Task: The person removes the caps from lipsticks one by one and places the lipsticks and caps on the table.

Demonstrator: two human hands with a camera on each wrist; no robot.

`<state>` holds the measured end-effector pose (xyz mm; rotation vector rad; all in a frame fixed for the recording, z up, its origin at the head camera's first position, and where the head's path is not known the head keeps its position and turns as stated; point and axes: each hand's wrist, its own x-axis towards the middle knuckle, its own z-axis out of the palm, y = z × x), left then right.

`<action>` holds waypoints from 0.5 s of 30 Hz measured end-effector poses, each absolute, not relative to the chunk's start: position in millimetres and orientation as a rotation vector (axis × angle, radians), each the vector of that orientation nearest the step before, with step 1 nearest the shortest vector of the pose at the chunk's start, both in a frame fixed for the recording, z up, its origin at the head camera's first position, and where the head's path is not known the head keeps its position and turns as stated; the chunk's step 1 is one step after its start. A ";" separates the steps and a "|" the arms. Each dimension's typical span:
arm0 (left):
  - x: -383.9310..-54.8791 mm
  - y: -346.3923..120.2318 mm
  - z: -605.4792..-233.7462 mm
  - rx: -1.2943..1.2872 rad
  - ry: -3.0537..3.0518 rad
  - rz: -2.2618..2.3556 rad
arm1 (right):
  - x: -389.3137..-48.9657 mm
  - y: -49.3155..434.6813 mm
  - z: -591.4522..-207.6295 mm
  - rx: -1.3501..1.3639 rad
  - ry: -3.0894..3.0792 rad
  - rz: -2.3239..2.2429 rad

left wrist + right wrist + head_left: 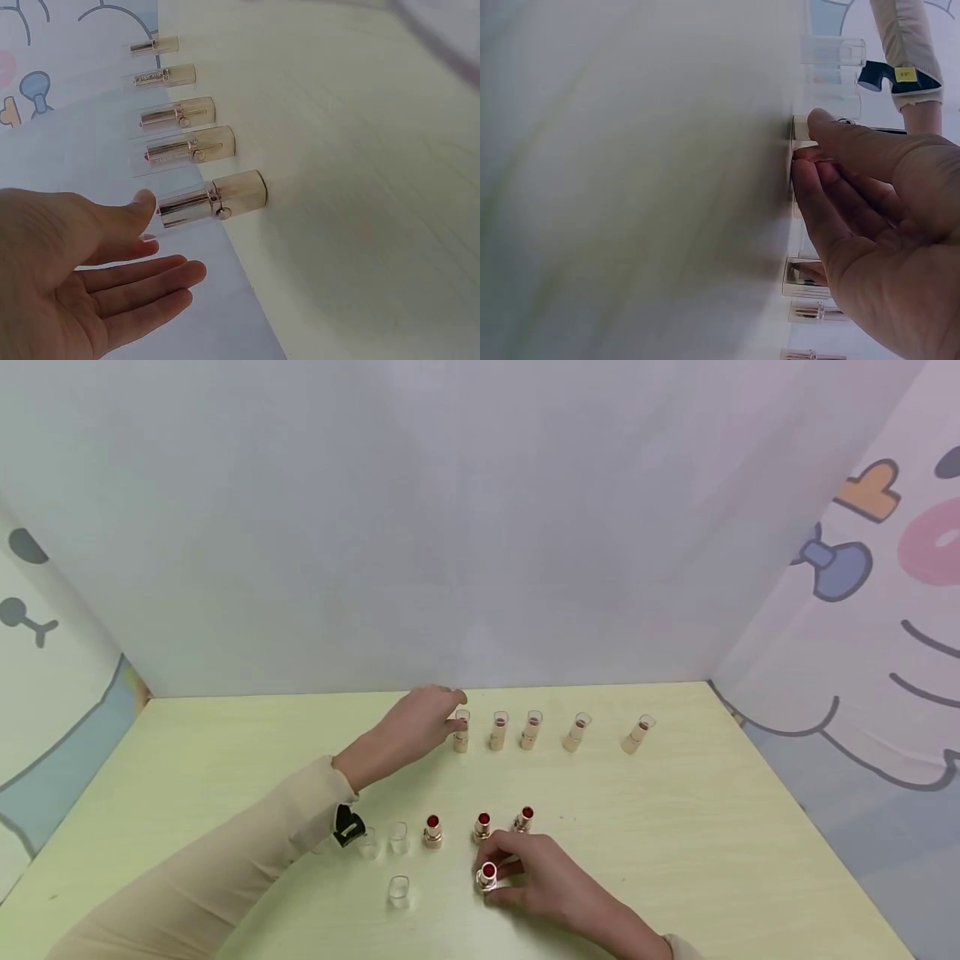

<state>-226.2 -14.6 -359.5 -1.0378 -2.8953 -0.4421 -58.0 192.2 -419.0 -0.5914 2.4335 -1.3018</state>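
Thumb and forefinger of my left hand (420, 718) pinch the clear cap of the leftmost upright lipstick (461, 744) in the back row. Its gold tube and pale base show in the left wrist view, where the other fingers stretch out beside it. Nearer the front, my right hand (551, 881) holds an uncapped lipstick (487, 877) low down between thumb and fingers, its dark red tip facing up. In the right wrist view the fingers cover most of that lipstick. Just behind this hand stand two more uncapped lipsticks, one in the middle (483, 827) and one to the right (524, 818).
Several capped lipsticks (529, 735) continue the back row rightward. Another uncapped lipstick (432, 832) stands left of the right hand. Three clear caps (399, 892) sit at the front left, near the left sleeve and its black wrist strap (348, 827). A pale curtain (450, 527) hangs behind the table (712, 860).
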 end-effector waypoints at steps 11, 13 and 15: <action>-226.5 -17.5 -363.6 -1.071 -2.863 -0.565 | -54.8 193.0 -417.7 -0.566 2.434 -1.326; -226.7 -18.5 -363.9 -1.070 -2.865 -0.569 | -53.7 194.0 -417.4 -0.553 2.436 -1.340; -226.2 -19.8 -363.4 -1.065 -2.868 -0.583 | -52.5 195.3 -417.1 -0.540 2.431 -1.361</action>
